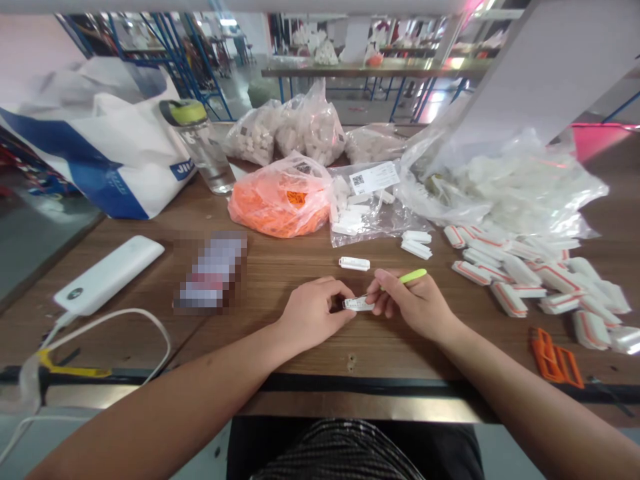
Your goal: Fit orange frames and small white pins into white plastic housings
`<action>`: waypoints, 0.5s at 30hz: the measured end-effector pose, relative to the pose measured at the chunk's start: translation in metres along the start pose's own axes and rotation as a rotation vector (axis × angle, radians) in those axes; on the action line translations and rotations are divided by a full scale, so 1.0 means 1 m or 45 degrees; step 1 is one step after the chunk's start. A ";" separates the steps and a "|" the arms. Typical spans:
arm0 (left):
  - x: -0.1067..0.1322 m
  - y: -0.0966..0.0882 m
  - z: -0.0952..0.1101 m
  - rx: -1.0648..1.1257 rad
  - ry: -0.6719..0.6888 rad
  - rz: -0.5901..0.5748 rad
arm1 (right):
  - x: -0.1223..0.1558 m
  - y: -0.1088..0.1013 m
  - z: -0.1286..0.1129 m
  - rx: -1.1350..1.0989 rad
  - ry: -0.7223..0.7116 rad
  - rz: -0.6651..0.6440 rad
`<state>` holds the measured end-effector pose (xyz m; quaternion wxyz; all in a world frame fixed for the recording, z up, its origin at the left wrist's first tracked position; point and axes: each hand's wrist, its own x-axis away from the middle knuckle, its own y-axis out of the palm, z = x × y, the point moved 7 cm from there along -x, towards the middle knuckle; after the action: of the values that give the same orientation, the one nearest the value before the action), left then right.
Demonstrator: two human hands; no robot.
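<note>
The left hand (pixel 313 313) pinches a white plastic piece (pixel 358 304) steady so the right hand (pixel 413 300), gripping a green-handled pick (pixel 413 275), can reach it.

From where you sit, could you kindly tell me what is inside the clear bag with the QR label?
The clear plastic bag holds small white plastic pieces; any pieces beneath the QR label are covered.

Two hands (pixel 313 319) (pixel 413 303), one water bottle (pixel 197 147), one power bank (pixel 109 275), perhaps six plastic bags (pixel 283 203).
</note>
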<state>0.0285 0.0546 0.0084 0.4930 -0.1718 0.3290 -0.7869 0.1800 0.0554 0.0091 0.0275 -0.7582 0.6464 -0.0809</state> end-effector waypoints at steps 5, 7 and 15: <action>0.001 0.000 0.001 0.011 -0.008 -0.003 | 0.005 0.001 -0.006 0.303 -0.067 -0.037; 0.001 0.001 0.001 0.019 -0.018 -0.010 | 0.007 0.002 -0.010 0.398 -0.130 -0.045; 0.001 0.000 0.000 0.033 -0.002 -0.005 | 0.009 -0.002 -0.003 0.167 -0.106 0.088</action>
<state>0.0285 0.0534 0.0085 0.4940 -0.1667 0.3180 -0.7919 0.1825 0.0471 0.0135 0.1069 -0.7347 0.6638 -0.0905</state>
